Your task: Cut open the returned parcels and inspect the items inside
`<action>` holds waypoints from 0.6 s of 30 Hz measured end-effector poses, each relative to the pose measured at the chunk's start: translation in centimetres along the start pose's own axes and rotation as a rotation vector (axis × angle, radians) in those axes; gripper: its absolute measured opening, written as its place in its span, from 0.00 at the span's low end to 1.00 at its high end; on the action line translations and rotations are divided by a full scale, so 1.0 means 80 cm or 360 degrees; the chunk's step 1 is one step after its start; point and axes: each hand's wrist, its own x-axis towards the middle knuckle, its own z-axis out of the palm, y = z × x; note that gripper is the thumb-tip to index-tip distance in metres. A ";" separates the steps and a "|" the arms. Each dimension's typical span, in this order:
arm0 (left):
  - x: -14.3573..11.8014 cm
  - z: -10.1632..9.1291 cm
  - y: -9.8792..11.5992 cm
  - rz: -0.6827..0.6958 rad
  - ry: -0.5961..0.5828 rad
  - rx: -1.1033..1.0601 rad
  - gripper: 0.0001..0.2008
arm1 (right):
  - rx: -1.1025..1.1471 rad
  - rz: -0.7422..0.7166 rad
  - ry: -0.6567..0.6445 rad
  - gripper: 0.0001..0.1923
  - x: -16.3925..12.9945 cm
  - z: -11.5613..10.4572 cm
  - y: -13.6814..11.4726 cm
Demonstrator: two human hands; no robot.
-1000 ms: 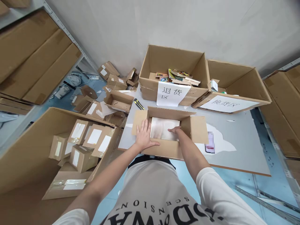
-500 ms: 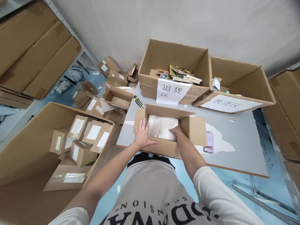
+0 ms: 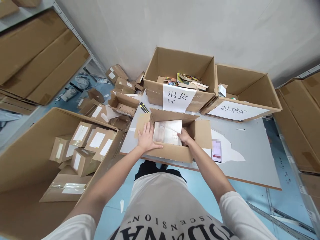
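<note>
The left hand [image 3: 146, 138] is spread wide over the left end and near rim of an open brown cardboard carton [image 3: 172, 154]. Inside the carton, just right of that hand, lies a pale, glossy, flat rectangular item [image 3: 166, 132]; glare washes out its markings. The right hand [image 3: 184, 136] holds the item's right edge, thumb on its face, the fingers behind hidden. Right of this hand, a phone [image 3: 216, 151] with a pixelated screen rests on the grey surface [image 3: 252, 143]. Beyond the left hand is a black-and-yellow box cutter [image 3: 144, 107]. Beyond both hands, a large brown cardboard bin [image 3: 153, 92] partly hides the books [image 3: 192, 80] inside it.
</note>
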 end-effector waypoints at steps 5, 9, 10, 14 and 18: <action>-0.003 -0.006 0.004 -0.0044 -0.0030 -0.0018 0.67 | -0.0102 -0.0359 -0.0070 0.12 -0.029 -0.020 -0.026; -0.005 -0.011 0.004 -0.0060 -0.0011 -0.0129 0.67 | -0.0286 -0.0745 -0.0098 0.12 -0.049 -0.058 -0.044; -0.005 -0.013 0.004 -0.0056 0.0003 -0.0186 0.67 | -0.0329 -0.0828 -0.0096 0.12 -0.055 -0.070 -0.049; 0.005 -0.038 0.003 -0.0048 0.0183 -0.0525 0.62 | -0.0521 -0.1158 -0.0149 0.14 -0.088 -0.112 -0.083; 0.024 -0.078 0.003 0.0415 0.0262 -0.0998 0.42 | -0.0744 -0.1434 -0.0180 0.15 -0.132 -0.149 -0.145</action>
